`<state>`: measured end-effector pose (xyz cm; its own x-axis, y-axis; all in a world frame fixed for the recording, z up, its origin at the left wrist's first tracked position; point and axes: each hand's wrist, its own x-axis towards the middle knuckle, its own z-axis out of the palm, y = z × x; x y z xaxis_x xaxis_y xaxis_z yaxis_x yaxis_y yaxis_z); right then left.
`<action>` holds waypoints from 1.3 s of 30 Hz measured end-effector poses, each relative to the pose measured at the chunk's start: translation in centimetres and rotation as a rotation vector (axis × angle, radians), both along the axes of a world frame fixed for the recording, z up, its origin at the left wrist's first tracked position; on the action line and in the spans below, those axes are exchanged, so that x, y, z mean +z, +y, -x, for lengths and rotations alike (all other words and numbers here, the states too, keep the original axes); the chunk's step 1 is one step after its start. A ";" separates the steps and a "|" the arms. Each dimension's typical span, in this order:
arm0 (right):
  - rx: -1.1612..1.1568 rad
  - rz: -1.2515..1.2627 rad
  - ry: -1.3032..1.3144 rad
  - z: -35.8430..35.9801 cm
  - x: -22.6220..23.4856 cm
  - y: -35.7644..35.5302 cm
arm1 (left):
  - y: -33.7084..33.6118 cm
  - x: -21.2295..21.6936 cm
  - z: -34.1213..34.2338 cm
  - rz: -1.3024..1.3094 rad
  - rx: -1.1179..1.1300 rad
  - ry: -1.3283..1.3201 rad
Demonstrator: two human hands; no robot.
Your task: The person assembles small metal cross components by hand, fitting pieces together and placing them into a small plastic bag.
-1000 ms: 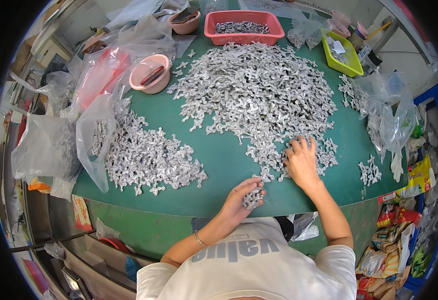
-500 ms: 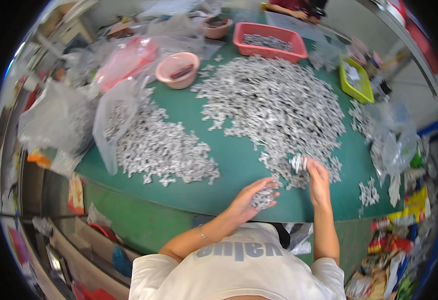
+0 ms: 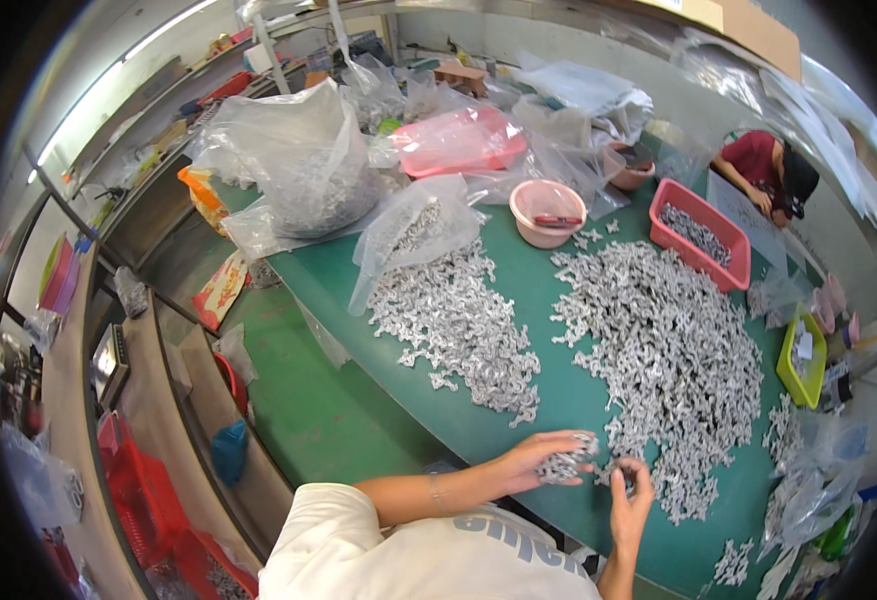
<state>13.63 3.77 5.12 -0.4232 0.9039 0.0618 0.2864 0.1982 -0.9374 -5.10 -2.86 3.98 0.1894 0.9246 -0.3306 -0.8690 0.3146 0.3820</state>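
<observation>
My left hand (image 3: 546,459) is cupped around a small bunch of silvery metal parts (image 3: 568,464) near the front edge of the green table (image 3: 568,400). My right hand (image 3: 630,498) is just to its right, fingers pinched on one or two of the same parts. Both hands sit at the near tip of the large pile of metal parts (image 3: 663,345). A second, smaller pile (image 3: 458,320) lies to the left, spilling from a clear plastic bag (image 3: 413,230).
A red tray (image 3: 700,232) with parts and a pink bowl (image 3: 548,212) stand at the far side. A yellow-green tray (image 3: 803,360) is at the right. Big plastic bags (image 3: 298,165) crowd the far left. Another person (image 3: 768,170) sits beyond the table. Red crates (image 3: 143,490) stand on the floor.
The view has swung left. My right hand has drawn back from the big pile toward my left hand, and both now meet over the bunch of parts.
</observation>
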 end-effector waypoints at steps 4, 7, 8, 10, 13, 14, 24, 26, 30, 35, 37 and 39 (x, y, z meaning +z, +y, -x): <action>0.053 0.161 0.080 -0.6 -1.5 -0.4 | -0.6 1.6 6.6 -0.061 0.364 0.050; 0.057 0.265 0.148 -0.3 -0.9 -1.1 | -0.2 2.8 13.9 -0.098 0.717 0.170; 0.063 0.258 0.145 -0.3 -0.8 -1.2 | 0.1 4.0 16.3 -0.078 0.867 0.211; 0.067 0.292 0.180 -0.2 -1.0 -1.4 | 0.8 6.3 21.2 -0.112 1.053 0.271; 0.086 0.346 0.227 0.1 -1.7 -1.6 | 2.2 8.4 27.3 -0.040 1.068 0.182; 0.096 0.377 0.223 0.3 -1.8 -1.8 | 2.6 7.6 29.0 -0.041 1.073 0.187; 0.110 0.420 0.246 -0.1 -2.0 -2.7 | 7.4 1.3 35.1 0.149 1.355 -0.076; 0.088 0.425 0.220 -0.3 -1.8 -2.6 | 10.5 2.5 35.8 0.268 1.619 -0.023; 0.201 0.460 0.272 0.7 -1.4 -4.4 | 4.5 3.1 46.4 0.094 1.850 0.446; 0.043 0.439 0.264 -1.3 -2.4 -4.1 | 10.6 1.1 39.7 0.066 1.461 0.384; 0.050 0.453 0.275 -1.7 -2.5 -4.4 | 8.6 0.7 39.2 0.081 1.376 0.454; 0.098 0.413 0.315 -1.3 -2.4 -5.2 | 3.4 0.8 41.8 0.215 1.161 0.746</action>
<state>14.92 -1.43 2.76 -0.5249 0.8373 -0.1530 -0.0233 -0.1938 -0.9808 -46.85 0.59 4.76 -0.9224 0.3486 -0.1666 -0.2859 -0.3258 0.9012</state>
